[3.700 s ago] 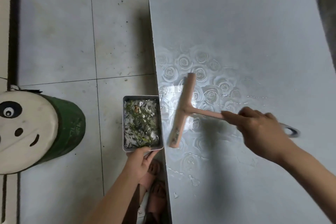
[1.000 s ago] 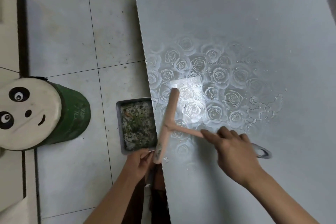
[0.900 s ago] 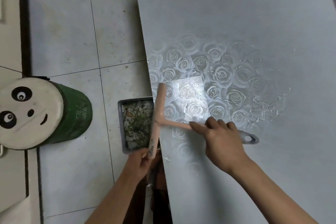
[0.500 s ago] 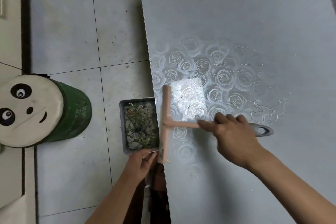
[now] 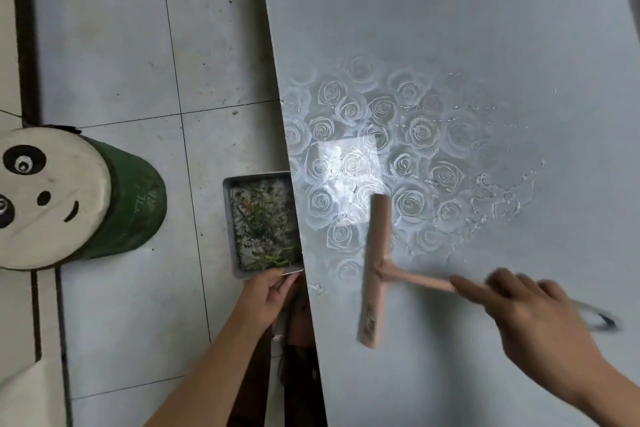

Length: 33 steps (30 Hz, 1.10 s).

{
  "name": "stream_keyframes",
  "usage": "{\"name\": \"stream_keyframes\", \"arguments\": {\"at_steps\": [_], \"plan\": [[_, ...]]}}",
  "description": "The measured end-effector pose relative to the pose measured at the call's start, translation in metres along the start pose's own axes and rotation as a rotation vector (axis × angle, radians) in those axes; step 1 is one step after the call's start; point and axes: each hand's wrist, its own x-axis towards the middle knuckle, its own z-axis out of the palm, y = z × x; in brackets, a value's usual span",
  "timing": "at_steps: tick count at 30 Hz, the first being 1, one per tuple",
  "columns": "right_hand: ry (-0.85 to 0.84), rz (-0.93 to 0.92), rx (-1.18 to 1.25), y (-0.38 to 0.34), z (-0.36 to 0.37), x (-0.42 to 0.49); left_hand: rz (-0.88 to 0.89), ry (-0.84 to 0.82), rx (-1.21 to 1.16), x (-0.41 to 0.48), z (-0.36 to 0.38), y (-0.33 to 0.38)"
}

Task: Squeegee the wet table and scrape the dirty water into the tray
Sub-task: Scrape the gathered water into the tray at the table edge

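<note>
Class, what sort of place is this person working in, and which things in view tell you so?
Probably a home or small eatery dining spot: a rose-patterned table, wet; a tiled floor; a panda-faced stool beside it; a tray of food scraps.

I seem to be in a home or small eatery's dining spot: a table [image 5: 450, 10] covered in a grey rose-patterned sheet, a pale tiled floor [image 5: 114, 45], a green stool [image 5: 69, 198] with a panda face on its seat, and a metal tray [image 5: 227, 229] of food scraps

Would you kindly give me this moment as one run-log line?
right hand grips squeegee over table | left hand holds tray at table edge | water pooled on table
</note>
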Motion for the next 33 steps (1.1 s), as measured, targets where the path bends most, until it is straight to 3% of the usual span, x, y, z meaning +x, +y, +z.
{"name": "stream_keyframes", "arguments": {"at_steps": [5,13,19,25,30,33], "plan": [[0.037,0.124,0.123,-0.025,0.037,-0.02,-0.003,0.024,0.025,-0.004,-0.006,-0.008],[0.153,0.086,0.247,-0.093,0.038,0.029,-0.061,0.03,0.131,-0.019,-0.016,-0.014],[0.173,0.084,0.188,-0.052,0.026,0.013,-0.037,0.066,0.074,-0.021,-0.017,-0.016],[-0.043,0.125,0.18,-0.07,0.03,0.018,-0.05,0.081,0.076,-0.023,-0.015,-0.017],[0.048,0.113,0.319,-0.087,0.02,0.033,-0.074,0.064,0.018,-0.015,-0.02,-0.007],[0.126,0.134,0.391,-0.067,0.006,0.037,0.011,-0.002,0.078,-0.017,-0.027,0.006]]}}
